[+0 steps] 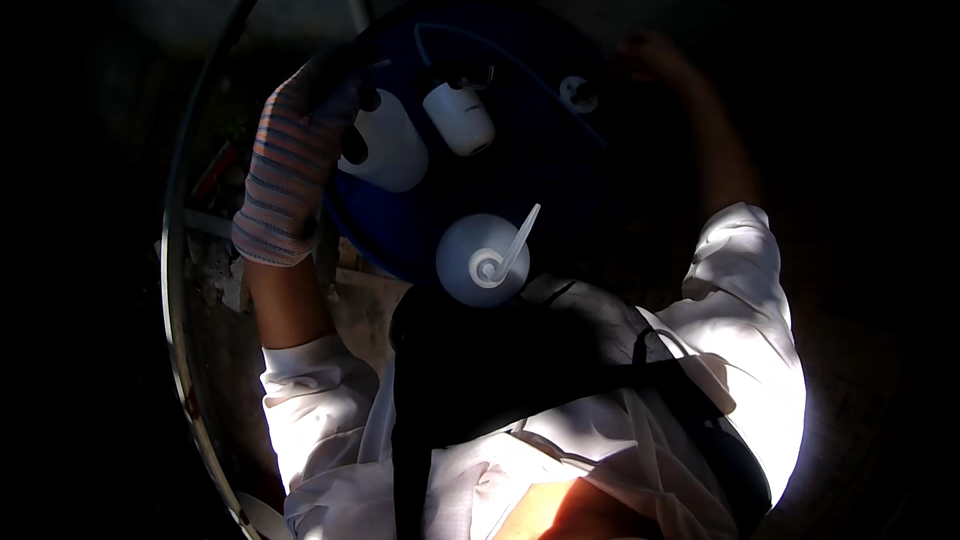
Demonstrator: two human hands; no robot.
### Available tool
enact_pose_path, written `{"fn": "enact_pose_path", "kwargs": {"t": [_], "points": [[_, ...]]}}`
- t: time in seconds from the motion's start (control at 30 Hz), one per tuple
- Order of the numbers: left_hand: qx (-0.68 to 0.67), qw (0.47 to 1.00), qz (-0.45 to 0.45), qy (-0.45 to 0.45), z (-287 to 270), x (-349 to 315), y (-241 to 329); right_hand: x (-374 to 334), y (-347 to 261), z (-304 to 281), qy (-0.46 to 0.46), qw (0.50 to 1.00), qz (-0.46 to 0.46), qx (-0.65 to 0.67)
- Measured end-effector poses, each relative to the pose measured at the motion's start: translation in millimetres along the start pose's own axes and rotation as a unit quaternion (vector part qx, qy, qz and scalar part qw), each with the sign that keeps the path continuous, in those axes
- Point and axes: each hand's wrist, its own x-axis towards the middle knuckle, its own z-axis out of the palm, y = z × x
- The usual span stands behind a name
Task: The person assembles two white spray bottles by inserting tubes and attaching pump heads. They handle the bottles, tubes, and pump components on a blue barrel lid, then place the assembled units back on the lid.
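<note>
Item: left hand, in a striped glove. Two dark fingertips, set apart, lie against a white container at nine o'clock on a blue round drum top. Such a placement would suit steadying it; whether the fingers press or only rest, cannot tell. (Something dark sits in shadow at the upper fingers; kind not determinable.)

Item: right hand, bare, beyond the drum top at two o'clock, apart from the white container. Finger state: cannot tell, lost to blur and shade. Nearest object: a small pale disc with a dark middle, between two and three o'clock.

Item: white cylinder, tilted, just inside twelve o'clock, perhaps central for reach from either side.

Item: thin tube, looped past twelve toward three o'clock.

Item: translucent round bottle, six o'clock, near the body, probably for easy reach; base hidden. Its slanted spout points toward one o'clock.
</note>
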Motion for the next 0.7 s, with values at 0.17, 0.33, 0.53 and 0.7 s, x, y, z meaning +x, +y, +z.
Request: {"fn": "enact_pose_path", "kwargs": {"t": [0.17,0.33,0.53,0.7], "points": [[0.030,0.999,0.024,0.003,10,-4,-2,18,29,23,0.128,0.977,0.014,0.171],[0.035,0.999,0.011,0.028,16,-11,3,-1,7,68,0.276,0.827,0.006,0.490],[0.004,0.998,0.033,0.045,23,-13,1,-3,-11,74,0.291,0.839,-0.015,0.460],[0.039,0.997,0.010,0.070,31,-16,9,11,-21,82,0.197,0.898,-0.117,0.375]]}}
